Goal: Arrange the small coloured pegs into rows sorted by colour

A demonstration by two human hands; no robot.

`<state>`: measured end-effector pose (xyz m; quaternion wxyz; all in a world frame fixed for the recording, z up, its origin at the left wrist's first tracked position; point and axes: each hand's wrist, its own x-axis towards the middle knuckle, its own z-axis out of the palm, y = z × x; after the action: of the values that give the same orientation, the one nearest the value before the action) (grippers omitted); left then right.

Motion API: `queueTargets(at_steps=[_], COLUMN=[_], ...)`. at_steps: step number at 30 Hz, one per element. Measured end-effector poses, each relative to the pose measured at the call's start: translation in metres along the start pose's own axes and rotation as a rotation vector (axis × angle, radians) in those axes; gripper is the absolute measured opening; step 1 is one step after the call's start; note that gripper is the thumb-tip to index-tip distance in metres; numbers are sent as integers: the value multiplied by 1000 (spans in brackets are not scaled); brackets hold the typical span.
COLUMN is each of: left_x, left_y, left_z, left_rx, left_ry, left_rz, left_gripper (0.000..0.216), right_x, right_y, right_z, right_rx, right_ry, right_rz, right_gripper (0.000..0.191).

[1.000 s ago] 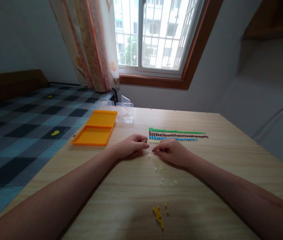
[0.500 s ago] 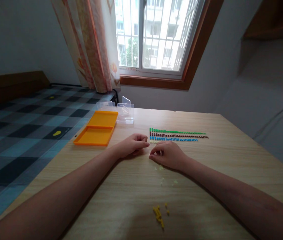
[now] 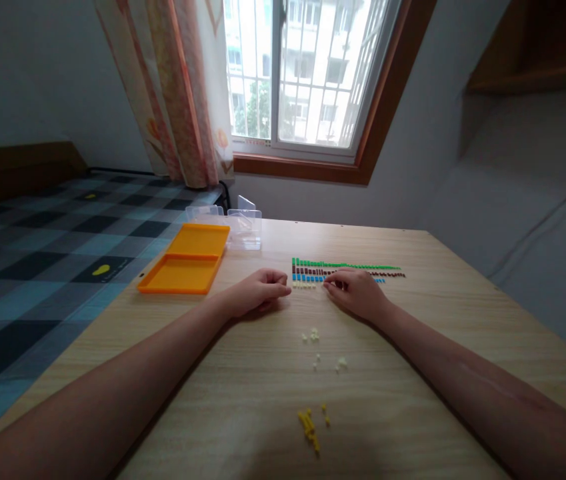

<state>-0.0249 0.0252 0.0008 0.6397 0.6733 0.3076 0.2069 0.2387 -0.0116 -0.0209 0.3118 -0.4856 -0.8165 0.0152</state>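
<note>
My left hand point(image 3: 264, 291) rests on the table with curled fingers, thumb against the forefinger, just left of the rows of small pieces. Whatever may be inside it is hidden. My right hand point(image 3: 357, 291) is pinched at the right end of a short row of cream pieces point(image 3: 303, 285); anything between its fingertips is too small to make out. Above that row run blue pieces point(image 3: 307, 279), brown pieces point(image 3: 305, 270) and green pieces point(image 3: 307, 262), partly covered by my right hand. Loose cream pieces point(image 3: 315, 335) lie nearer to me, and yellow pieces point(image 3: 307, 427) nearer still.
An open orange case point(image 3: 177, 273) lies on the left of the wooden table point(image 3: 243, 400). Behind it stand clear plastic boxes point(image 3: 245, 230). A bed with a checked cover point(image 3: 37, 267) adjoins the table's left side; a window point(image 3: 307, 73) is beyond.
My right hand has moved right and slightly away from me, along the cream row, uncovering more of that row and the loose cream pieces. My left hand keeps its place on the table.
</note>
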Motion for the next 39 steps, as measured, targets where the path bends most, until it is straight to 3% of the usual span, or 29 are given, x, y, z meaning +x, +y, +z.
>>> queueTargets(at_steps=[20, 23, 30, 35, 39], left_x=[1, 1, 3, 2, 0], left_y=[-2, -1, 6, 8, 9], left_z=[-1, 0, 10, 15, 17], left_rx=[-40, 38, 446, 438, 447], left_ry=[-15, -25, -88, -174, -238], left_rz=[10, 0, 98, 79, 56], left_gripper=[37, 40, 47, 32, 27], right_x=[3, 2, 1, -11, -27], right_y=[6, 5, 5, -3, -19], right_z=[7, 6, 3, -4, -7], right_rx=[-18, 16, 254, 457, 547], right_ry=[-57, -33, -36, -154, -222], right_rz=[8, 11, -27, 35, -7], right_gripper=[15, 15, 16, 19, 20])
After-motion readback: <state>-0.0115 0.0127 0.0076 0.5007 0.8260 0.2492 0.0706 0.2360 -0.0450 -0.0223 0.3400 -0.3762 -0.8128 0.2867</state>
